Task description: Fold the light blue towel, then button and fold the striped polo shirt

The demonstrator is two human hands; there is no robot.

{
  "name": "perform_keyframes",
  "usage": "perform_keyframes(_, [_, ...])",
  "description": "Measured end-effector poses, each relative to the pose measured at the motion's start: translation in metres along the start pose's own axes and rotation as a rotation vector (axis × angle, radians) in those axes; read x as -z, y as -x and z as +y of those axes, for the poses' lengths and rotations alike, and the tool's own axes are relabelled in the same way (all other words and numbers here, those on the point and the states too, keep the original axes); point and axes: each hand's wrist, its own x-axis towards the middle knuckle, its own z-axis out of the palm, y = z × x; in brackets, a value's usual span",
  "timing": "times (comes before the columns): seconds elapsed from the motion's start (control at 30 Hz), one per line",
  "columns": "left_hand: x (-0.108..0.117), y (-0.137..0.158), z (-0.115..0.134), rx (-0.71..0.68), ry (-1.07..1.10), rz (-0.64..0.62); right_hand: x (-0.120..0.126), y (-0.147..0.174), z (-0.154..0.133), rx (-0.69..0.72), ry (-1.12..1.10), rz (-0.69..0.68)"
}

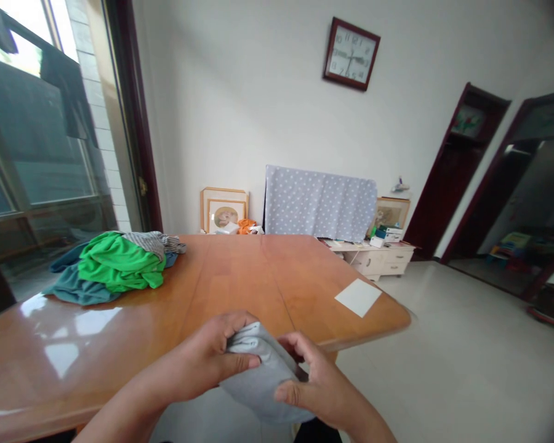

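Observation:
A folded bundle of light grey cloth is held in front of me, just off the near edge of the wooden table. Its kind of garment cannot be made out. My left hand grips its upper left end, thumb lying across the front and fingers behind. On the lower right side, my right hand holds the cloth between the thumb in front and the curled fingers behind. Part of the cloth is hidden by both hands.
On the wooden table, a heap of clothes, green, teal and striped, lies at the left. A white sheet lies near the right corner. Behind stand a low white cabinet and a panel under a dotted grey cover.

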Motion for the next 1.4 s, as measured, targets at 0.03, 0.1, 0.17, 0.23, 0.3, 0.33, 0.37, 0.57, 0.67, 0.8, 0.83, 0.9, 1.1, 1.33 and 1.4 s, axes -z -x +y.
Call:
perform_keyframes(0.03, [0.003,0.001,-0.002,0.014,0.041,0.005,0.003,0.001,0.001,-0.022,-0.028,-0.04])
perform_keyframes(0.1, [0.006,0.003,-0.005,0.043,0.126,0.028,0.008,0.001,0.002,-0.051,-0.056,-0.095])
perform_keyframes(0.17, [0.009,0.004,-0.009,0.062,0.196,0.046,0.012,0.001,0.005,-0.068,-0.034,-0.114])
perform_keyframes(0.23, [0.011,0.004,-0.013,0.07,0.23,0.052,0.015,0.001,0.008,-0.092,0.023,-0.116])
perform_keyframes(0.3, [0.013,0.002,-0.018,0.07,0.241,0.049,0.018,-0.001,0.011,-0.109,0.097,-0.11])
perform_keyframes(0.33, [0.015,0.001,-0.019,0.068,0.242,0.046,0.02,-0.002,0.011,-0.111,0.133,-0.107])
perform_keyframes(0.37, [0.017,-0.001,-0.021,0.064,0.24,0.044,0.023,-0.004,0.01,-0.107,0.17,-0.103])
perform_keyframes(0.57, [0.03,-0.017,-0.023,0.008,0.066,0.106,0.046,-0.031,-0.004,-0.014,0.334,-0.028])
perform_keyframes(0.67, [0.038,-0.028,-0.026,-0.046,-0.08,0.173,0.056,-0.051,-0.012,0.053,0.399,0.005])
perform_keyframes(0.8, [0.05,-0.045,-0.034,-0.134,-0.281,0.27,0.064,-0.077,-0.023,0.175,0.609,0.1])
perform_keyframes(0.83, [0.052,-0.049,-0.037,-0.145,-0.343,0.299,0.065,-0.083,-0.025,0.208,0.685,0.134])
perform_keyframes(0.9, [0.054,-0.059,-0.045,-0.165,-0.498,0.378,0.067,-0.096,-0.024,0.273,0.843,0.22])
perform_keyframes(1.1, [0.039,-0.078,-0.088,-0.189,-0.947,0.471,0.057,-0.119,0.024,0.416,1.129,0.455])
perform_keyframes(1.33, [0.012,-0.055,-0.132,-0.159,-1.076,0.282,0.037,-0.093,0.08,0.416,1.185,0.362])
perform_keyframes(1.4, [0.012,-0.048,-0.132,-0.168,-1.08,0.229,0.035,-0.084,0.084,0.416,1.171,0.349])
